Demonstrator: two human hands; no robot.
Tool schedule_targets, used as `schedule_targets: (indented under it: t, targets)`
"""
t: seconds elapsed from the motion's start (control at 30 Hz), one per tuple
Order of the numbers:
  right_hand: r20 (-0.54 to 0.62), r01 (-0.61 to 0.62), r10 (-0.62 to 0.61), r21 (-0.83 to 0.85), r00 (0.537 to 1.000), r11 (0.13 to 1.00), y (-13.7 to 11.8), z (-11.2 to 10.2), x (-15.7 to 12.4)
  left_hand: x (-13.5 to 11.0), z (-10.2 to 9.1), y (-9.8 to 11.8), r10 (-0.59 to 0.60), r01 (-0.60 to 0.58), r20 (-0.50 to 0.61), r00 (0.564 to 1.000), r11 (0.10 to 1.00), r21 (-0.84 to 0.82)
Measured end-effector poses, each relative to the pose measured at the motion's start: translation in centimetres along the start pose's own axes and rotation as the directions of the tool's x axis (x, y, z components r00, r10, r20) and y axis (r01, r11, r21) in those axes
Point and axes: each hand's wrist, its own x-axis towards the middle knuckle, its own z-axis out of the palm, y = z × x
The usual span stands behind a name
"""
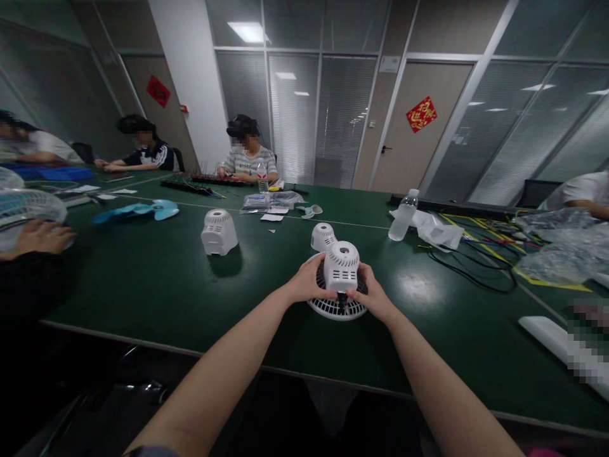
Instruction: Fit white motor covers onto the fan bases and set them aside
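Between my hands is a white fan motor housing point(341, 266), with a round hole in its top and vent slots on its side. My left hand point(309, 281) is closed on its left side and my right hand point(373, 294) on its right, thumbs near its lower edge. Below it, a round white fan grille point(333, 312) lies on the table. A small dark part point(341, 302) shows under the housing, its kind unclear. Just behind stands a smaller-looking white housing point(323, 237), and another white housing point(219, 233) sits farther left.
On the green table point(266, 330) lie a blue fan blade point(137, 211), a small pale fan blade point(310, 211), a plastic bottle point(404, 216), plastic bags point(566, 244) and black cables point(476, 273). At left, another person's hand point(45, 236) rests by a fan grille. Several people sit around.
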Motion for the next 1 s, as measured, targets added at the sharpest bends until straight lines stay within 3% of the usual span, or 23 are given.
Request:
schedule_targets:
  t: [0.17,0.37,0.67,1.0]
  targets:
    - [-0.024,0.042,-0.041,0.017,0.999,0.999,0.8,0.4,0.3,0.3,0.2,-0.2,0.019,-0.019,-0.014,1.0,1.0,0.004]
    - [-0.032,0.008,-0.008,0.006,0.999,1.0,0.8,0.5,0.8,0.6,0.2,-0.7,0.068,-0.068,0.001,0.998,0.998,-0.011]
    - [-0.042,0.023,-0.021,0.032,0.999,0.999,0.2,0.4,0.6,0.6,0.2,-1.0,0.001,0.001,0.027,1.0,0.998,-0.055]
    - [-0.017,0.029,-0.029,0.004,0.999,1.0,0.3,0.4,0.5,0.6,0.1,-0.5,0.006,-0.004,0.028,1.0,0.998,-0.069]
